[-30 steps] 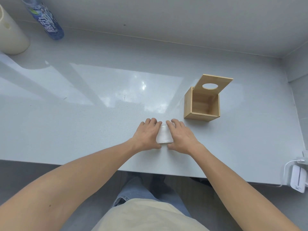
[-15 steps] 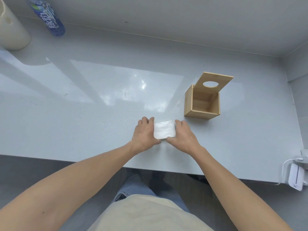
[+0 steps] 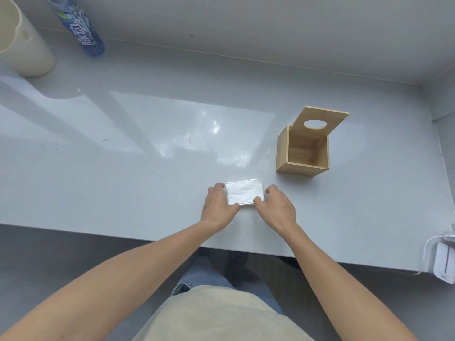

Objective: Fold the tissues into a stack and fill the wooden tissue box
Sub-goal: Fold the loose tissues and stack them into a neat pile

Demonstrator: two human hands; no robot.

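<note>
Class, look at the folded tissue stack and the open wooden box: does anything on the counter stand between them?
Nothing visible does. The tissue stack, held between the left hand and right hand, has bare counter up to the wooden box, whose lid is up.

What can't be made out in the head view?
- Tissue stack: sheet count too small; side edges covered by left hand and right hand.
- Cream container and blue bottle: tops cut off by the frame.
- Wooden tissue box: near floor hidden by front wall.

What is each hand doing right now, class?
Left hand: fingers closed on the tissue stack's left edge.
Right hand: fingers closed on its right edge.
</note>
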